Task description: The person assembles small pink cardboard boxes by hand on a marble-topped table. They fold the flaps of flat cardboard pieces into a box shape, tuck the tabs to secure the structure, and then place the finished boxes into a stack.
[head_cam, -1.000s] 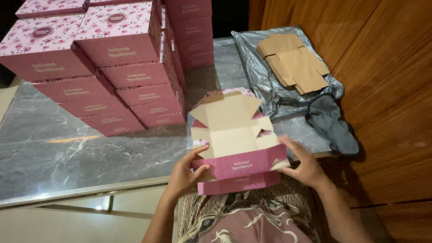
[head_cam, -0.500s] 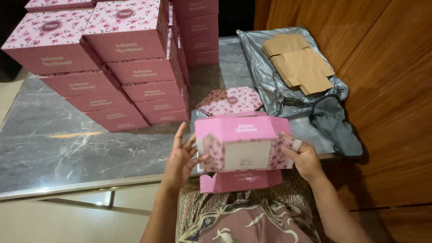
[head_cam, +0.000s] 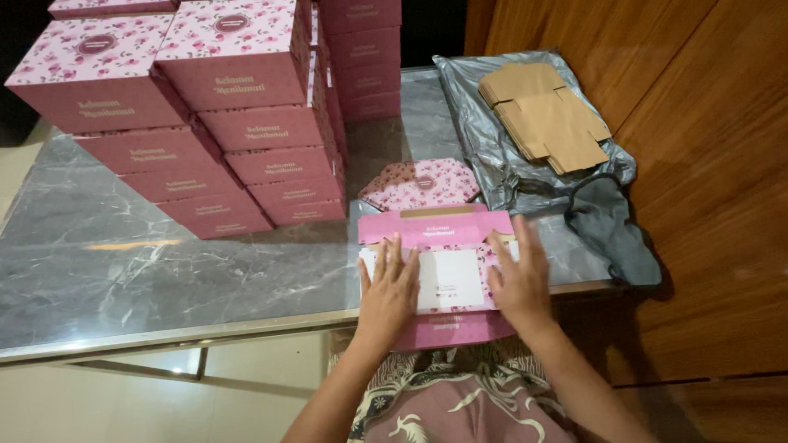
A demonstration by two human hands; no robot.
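Observation:
A pink floral cardboard box [head_cam: 440, 246], partly folded, lies at the near edge of the grey marble table [head_cam: 145, 279]. My left hand [head_cam: 389, 289] presses flat on its left side. My right hand [head_cam: 518, 278] presses flat on its right side. Between my hands shows a white panel of the box. Its floral lid flap [head_cam: 419, 182] lies flat on the table behind it, and a pink flap [head_cam: 449, 331] hangs over the table edge toward my lap.
Stacks of finished pink floral boxes [head_cam: 226, 104] fill the table's far left. Brown flat cardboard blanks [head_cam: 546, 115] lie on a silver plastic bag [head_cam: 498, 153] at the far right, beside a dark cloth [head_cam: 606, 228]. A wooden wall [head_cam: 722, 141] stands on the right.
The box was held up open in both hands, then turned over; now it lies down on the table edge with both palms pressed flat on top.

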